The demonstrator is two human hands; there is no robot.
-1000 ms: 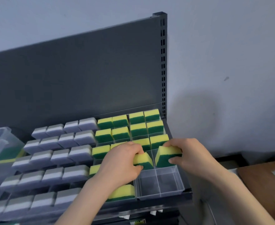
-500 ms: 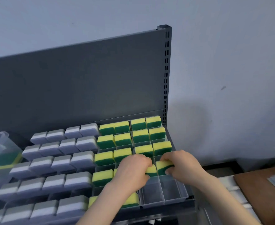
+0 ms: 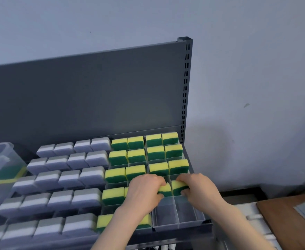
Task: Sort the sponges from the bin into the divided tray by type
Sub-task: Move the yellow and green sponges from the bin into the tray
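A: Fingers?
B: Left hand [image 3: 144,192] and right hand [image 3: 198,190] each curl round 1 of 2 yellow-green sponges [image 3: 177,187], seating them in the divided tray's [image 3: 180,226] 4th row.
A: Remaining?
B: Probably little: 2 front tray cells are unfilled, and the bin [image 3: 3,154] beside the tray shows 1 sponge [image 3: 7,175].

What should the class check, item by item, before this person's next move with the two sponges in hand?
1. Left hand grips a yellow-green sponge: ok.
2. Right hand grips the second sponge: ok.
3. Both fully seated in their compartments: cannot tell, hands cover them.
4. Both placed on the yellow-green side, away from the grey sponges: ok.
5. Empty compartments free in front: ok, two.
6. Bin emptied: not ok, a leftover sponge shows inside.
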